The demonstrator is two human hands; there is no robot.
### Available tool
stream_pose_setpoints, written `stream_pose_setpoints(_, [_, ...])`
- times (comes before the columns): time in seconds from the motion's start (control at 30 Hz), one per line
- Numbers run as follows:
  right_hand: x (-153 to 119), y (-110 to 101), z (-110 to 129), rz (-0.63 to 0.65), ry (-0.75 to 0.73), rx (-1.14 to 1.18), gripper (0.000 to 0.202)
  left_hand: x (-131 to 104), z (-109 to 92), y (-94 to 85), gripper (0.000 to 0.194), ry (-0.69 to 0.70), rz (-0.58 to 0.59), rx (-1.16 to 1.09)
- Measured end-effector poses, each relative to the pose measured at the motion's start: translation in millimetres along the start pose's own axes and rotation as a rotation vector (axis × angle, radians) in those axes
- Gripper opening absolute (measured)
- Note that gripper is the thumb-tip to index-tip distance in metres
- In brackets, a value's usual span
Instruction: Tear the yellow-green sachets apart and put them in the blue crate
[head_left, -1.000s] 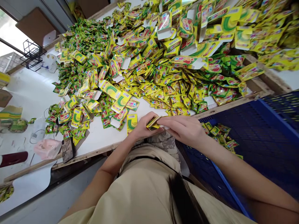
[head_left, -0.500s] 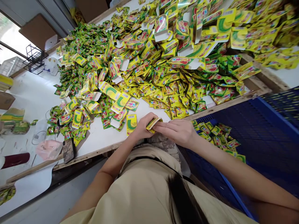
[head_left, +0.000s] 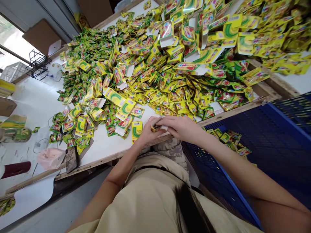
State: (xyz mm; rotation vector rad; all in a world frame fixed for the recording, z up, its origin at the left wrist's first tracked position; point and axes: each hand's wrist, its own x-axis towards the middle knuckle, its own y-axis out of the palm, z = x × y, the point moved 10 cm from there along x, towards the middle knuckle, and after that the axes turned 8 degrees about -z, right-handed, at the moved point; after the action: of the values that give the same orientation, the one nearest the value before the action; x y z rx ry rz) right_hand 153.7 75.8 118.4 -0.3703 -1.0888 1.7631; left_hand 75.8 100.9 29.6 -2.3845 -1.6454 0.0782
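My left hand [head_left: 147, 131] is closed round a small yellow box [head_left: 155, 128] just above the table's front edge. Over the same box lie the bent fingers of my right hand [head_left: 178, 127], its fingertips touching the box's upper end. The box is mostly covered by fingers, and its open flap cannot be made out clearly. Flat on the white table, just left of my left hand, is another yellow box [head_left: 136, 130] with a green curve. Behind both hands spreads a large heap of yellow and green sachets [head_left: 179, 94] mixed with small boxes.
A blue crate [head_left: 272, 155] holding several sachets stands below the table edge at the right. On the left of the table are a phone [head_left: 72, 159], a pink plastic bag [head_left: 51, 158], a dark red cylinder [head_left: 18, 169] and a black wire rack [head_left: 37, 63].
Both hands have stayed together in front of me. My right hand has moved slightly up and left, its fingers now over the top of the box, and the box has turned.
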Motion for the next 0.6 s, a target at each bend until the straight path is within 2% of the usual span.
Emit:
stream_pose_setpoints(0.1, [2.2, -3.7, -34.4, -0.224, 0.182, 0.143, 0.033, 0.3, 27.4, -15.1, 0.051, -0.190, -0.157, -0.044])
stream_pose_setpoints(0.17, [-0.3, 8.8, -62.8, -0.298, 0.358, 0.326, 0.032, -2.5, 42.1, -15.3, 0.049, -0.301, -0.152, -0.093])
stream_pose_setpoints(0.23, [-1.4, 36.9, -83.6, -0.263, 0.511, 0.621, 0.032, -4.5, 51.2, -9.9, 0.044, -0.366, -0.091, -0.142])
stream_pose_setpoints(0.3, [-0.2, 67.7, -93.0, -0.170, 0.615, 0.890, 0.033, -5.8, 57.0, -3.4, 0.044, -0.400, -0.021, -0.174])
stream_pose_setpoints(0.37, [1.3, 90.5, -98.2, -0.081, 0.690, 1.054, 0.034, -6.1, 60.6, -0.8, 0.049, -0.422, -0.004, -0.223])
stream_pose_setpoints(0.43, [1.8, 106.1, -102.8, -0.009, 0.762, 1.176, 0.037, -7.7, 65.4, 0.5, 0.053, -0.495, -0.031, -0.360])
stream_pose_setpoints(0.5, [1.1, 116.7, -104.8, 0.057, 0.830, 1.302, 0.040, -11.9, 70.8, 3.7, 0.055, -0.624, -0.063, -0.546])
stream_pose_setpoints(0.6, [-1.4, 122.3, -103.9, 0.102, 0.895, 1.467, 0.042, -17.8, 71.7, 11.7, 0.053, -0.794, -0.049, -0.730])
